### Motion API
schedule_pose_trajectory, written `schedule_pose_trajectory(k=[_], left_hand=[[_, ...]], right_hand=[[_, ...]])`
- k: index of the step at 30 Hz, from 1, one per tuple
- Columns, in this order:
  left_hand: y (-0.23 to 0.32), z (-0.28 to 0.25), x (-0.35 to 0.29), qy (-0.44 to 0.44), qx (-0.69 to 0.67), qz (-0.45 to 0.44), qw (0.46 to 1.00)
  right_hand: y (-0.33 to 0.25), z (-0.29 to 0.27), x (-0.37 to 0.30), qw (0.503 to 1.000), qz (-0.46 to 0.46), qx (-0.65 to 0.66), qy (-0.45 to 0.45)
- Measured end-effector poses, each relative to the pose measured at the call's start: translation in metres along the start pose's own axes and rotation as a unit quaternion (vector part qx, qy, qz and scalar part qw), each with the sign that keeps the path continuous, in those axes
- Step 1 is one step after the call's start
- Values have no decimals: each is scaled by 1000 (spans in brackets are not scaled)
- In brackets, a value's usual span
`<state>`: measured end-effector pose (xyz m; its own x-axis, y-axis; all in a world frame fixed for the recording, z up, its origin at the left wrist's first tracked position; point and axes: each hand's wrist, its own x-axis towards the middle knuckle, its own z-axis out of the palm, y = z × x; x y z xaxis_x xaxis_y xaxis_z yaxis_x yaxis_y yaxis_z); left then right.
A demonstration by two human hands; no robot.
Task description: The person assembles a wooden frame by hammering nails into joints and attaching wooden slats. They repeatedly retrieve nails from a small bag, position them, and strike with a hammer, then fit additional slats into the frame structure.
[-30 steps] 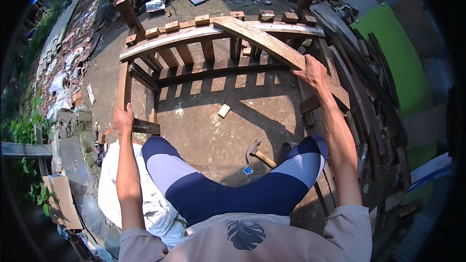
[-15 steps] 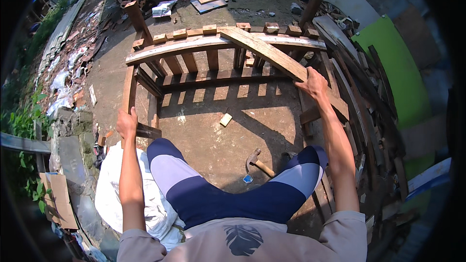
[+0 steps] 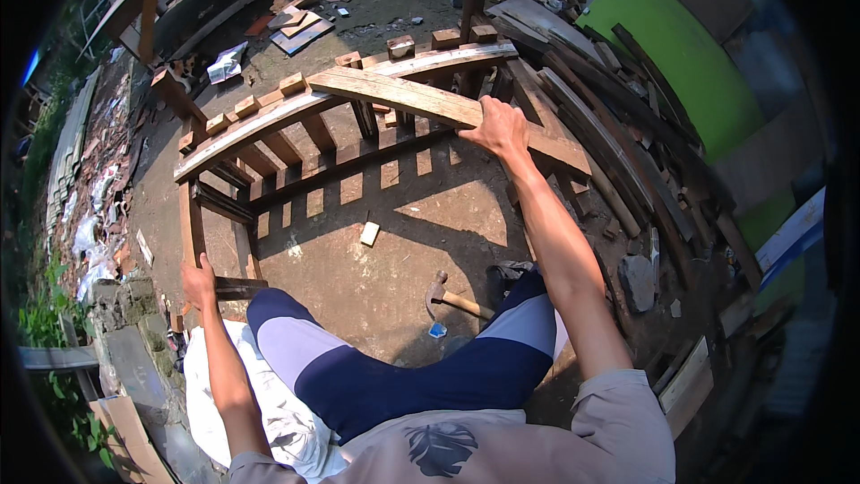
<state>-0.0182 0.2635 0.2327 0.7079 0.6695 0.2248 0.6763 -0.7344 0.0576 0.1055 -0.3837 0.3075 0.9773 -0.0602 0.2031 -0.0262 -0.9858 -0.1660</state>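
Note:
A slatted wooden frame (image 3: 269, 119) stands in front of me, with short block ends along its top rail. My right hand (image 3: 500, 128) is closed around a wooden plank (image 3: 403, 97), which lies slanted with its far end on that rail, close to the middle. The plank's near end reaches past the frame's right side. On the left, my left hand (image 3: 199, 282) is closed on the near part of the frame's side rail, beside my knee. Between my legs, a hammer (image 3: 461, 303) with a wooden handle lies on the ground near a small blue object (image 3: 437, 330).
A small wood offcut (image 3: 369, 234) lies on the ground inside the frame. White cloth (image 3: 224, 385) is bunched by my left leg. Long boards (image 3: 600, 143) and a green panel (image 3: 667, 45) line the right side. Rubble (image 3: 94, 242) and a low block wall (image 3: 130, 332) are at left.
My view has turned right, so the frame and ground appear shifted left and tilted. Both hands keep their holds, and the plank's far end stays at the same spot on the rail.

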Motion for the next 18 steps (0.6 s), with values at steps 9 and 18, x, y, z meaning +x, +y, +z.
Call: schedule_pose_trajectory(k=[9,18], left_hand=[[2,6,4,-4,17,-4,1000],[4,-1,4,6,41,-3,999]], right_hand=[[5,4,6,1000,-18,-11,10],[5,3,12,999,-26,3,-18]])
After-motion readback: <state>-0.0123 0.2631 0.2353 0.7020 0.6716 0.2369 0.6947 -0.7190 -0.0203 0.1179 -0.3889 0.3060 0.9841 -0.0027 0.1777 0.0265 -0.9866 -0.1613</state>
